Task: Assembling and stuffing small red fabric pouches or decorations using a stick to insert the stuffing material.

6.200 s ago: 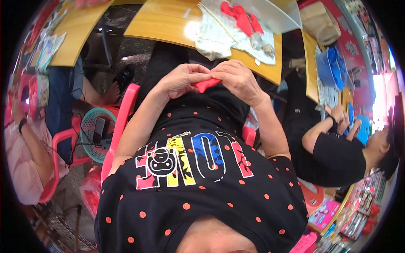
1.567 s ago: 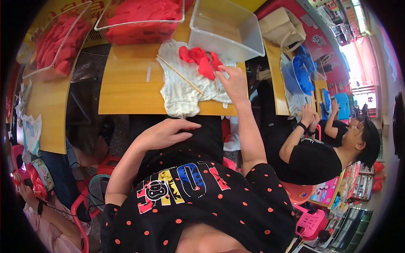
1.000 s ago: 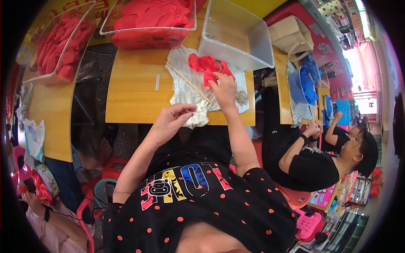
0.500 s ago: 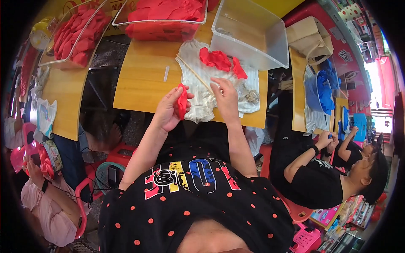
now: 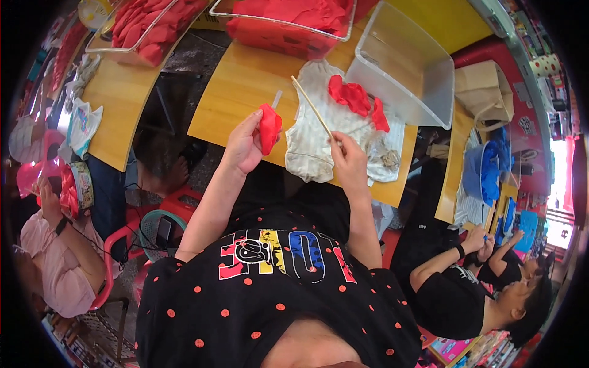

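My left hand [image 5: 245,147] is closed on a small red fabric piece [image 5: 270,130], pinched between thumb and fingers near the front edge of the table. To its right, my right hand [image 5: 351,161] grips the lower end of a thin wooden stick [image 5: 311,107], which slants up and left over a pale, wrinkled cloth [image 5: 310,147]. Farther back on that cloth lie crumpled red fabric pieces [image 5: 351,97]. A greyish stained patch [image 5: 386,150] shows at the cloth's right side.
Clear bins of red fabric [image 5: 282,27] stand at the back, and a clear plastic bin [image 5: 405,67] stands back right. A narrow pale strip [image 5: 277,99] lies on the wooden table [image 5: 230,92]. People sit at both sides; a blue bucket [image 5: 471,164] is at the right.
The view has turned, so the table and bins sit farther right in the picture. The red piece in my left hand now faces flatter. My right fingers have closed round the stick's end.
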`<state>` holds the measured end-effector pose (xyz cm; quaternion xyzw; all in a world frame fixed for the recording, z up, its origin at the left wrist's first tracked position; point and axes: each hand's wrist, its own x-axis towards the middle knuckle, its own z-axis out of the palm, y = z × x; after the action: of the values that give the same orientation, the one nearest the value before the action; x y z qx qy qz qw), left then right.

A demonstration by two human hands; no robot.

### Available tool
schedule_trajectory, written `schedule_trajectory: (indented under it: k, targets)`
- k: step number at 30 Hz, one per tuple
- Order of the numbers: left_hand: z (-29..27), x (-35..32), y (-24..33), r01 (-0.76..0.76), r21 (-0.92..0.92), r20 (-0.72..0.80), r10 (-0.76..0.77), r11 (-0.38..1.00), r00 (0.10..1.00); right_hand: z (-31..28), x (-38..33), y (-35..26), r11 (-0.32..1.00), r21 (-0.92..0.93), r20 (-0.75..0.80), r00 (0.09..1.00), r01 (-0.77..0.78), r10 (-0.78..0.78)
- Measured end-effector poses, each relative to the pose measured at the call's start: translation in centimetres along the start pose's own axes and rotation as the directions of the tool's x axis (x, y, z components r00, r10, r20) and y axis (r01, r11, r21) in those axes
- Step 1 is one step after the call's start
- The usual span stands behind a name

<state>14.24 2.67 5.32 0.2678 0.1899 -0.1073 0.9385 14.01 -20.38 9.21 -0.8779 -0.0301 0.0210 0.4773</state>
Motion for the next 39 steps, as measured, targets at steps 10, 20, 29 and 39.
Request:
schedule_trajectory:
  k: [10, 20, 29, 39]
  targets:
    - [1.1, 1.6, 0.4, -0.213, 0.063, -0.054, 0.217, 0.975, 0.975, -1.4, -5.6, -1.1, 0.998, 0.045, 0.116, 0.992, 0.039, -0.044]
    - [2.5, 0.2, -0.2, -0.218, 0.519, 0.096, 0.197, 0.827, 0.976, -0.4, -4.7, 0.7, 0.997, 0.047, 0.181, 0.981, 0.066, -0.073]
    - [2.2, 0.0, 0.1, -0.081, 0.589, 0.059, 0.057, 0.804, 0.997, 2.3, -5.2, 3.2, 0.955, 0.283, 0.161, 0.986, -0.086, 0.041]
    - [2.3, 0.4, 0.8, -0.004, 0.369, 0.074, -0.025, 0.929, 0.997, 2.3, -5.2, 3.1, 0.930, 0.328, 0.232, 0.969, -0.164, 0.089]
